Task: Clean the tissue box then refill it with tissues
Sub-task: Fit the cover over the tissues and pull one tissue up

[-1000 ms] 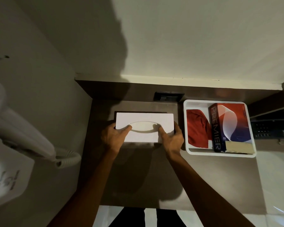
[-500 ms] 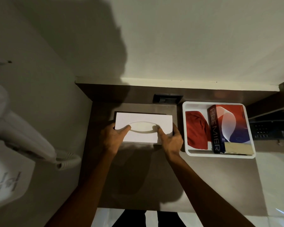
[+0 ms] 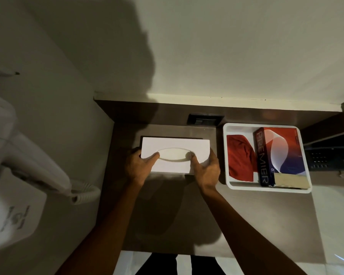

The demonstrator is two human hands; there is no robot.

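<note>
A white tissue box cover (image 3: 175, 143) with an oval slot lies on the brown counter, over a dark base whose edge shows at the back. My left hand (image 3: 139, 167) grips its left end, thumb at the slot's left tip. My right hand (image 3: 206, 171) grips the right end, thumb at the slot's right tip. No tissue shows in the slot. To the right, a white tray (image 3: 225, 155) holds a red cloth (image 3: 239, 157) and a red-and-blue "PREMIER" tissue pack (image 3: 280, 153).
A white wall-mounted hair dryer (image 3: 22, 155) with a coiled cord (image 3: 85, 193) hangs at the left. A dark wall socket (image 3: 205, 120) sits behind the box. A black telephone (image 3: 330, 157) lies right of the tray. The counter (image 3: 167, 215) spreads toward me.
Both hands stay on the white cover with thumbs at the slot ends. The view has shifted slightly; the cover looks much as before.
</note>
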